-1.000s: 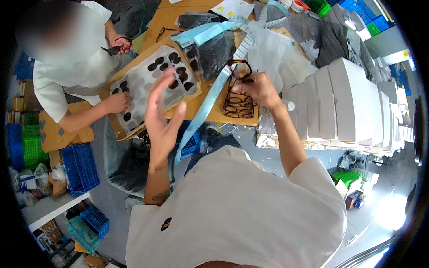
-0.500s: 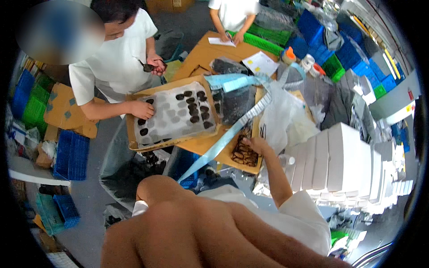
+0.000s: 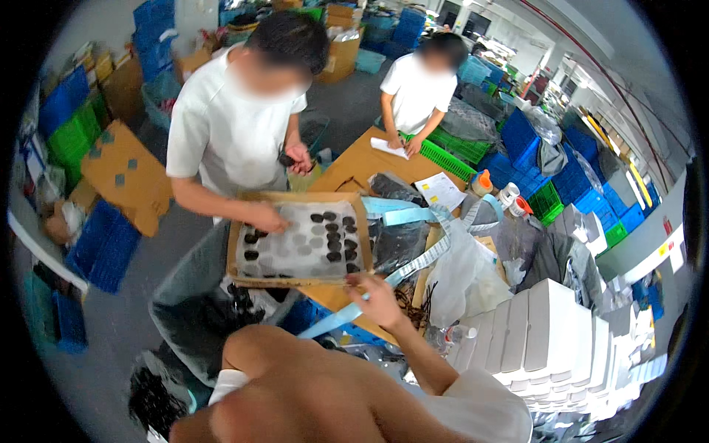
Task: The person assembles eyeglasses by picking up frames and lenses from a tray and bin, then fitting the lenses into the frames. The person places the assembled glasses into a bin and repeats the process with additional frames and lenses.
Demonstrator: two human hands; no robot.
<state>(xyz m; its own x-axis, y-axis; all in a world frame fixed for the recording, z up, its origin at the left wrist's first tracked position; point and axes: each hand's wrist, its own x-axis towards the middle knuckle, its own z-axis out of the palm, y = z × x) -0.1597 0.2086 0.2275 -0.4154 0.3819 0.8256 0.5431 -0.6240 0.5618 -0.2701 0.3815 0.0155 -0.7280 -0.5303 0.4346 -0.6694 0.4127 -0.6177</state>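
Brown tabletop (image 3: 356, 161); dark glasses frames (image 3: 408, 301) lie right of the right-hand fingers (image 3: 362, 283).

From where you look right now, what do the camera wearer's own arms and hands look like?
They are human, with no cables or machine parts to be seen. The right hand wears no glove, and the forearm is bare up to a short, plain white sleeve. The left hand looks ungloved too, but it is too blurred for finer details.
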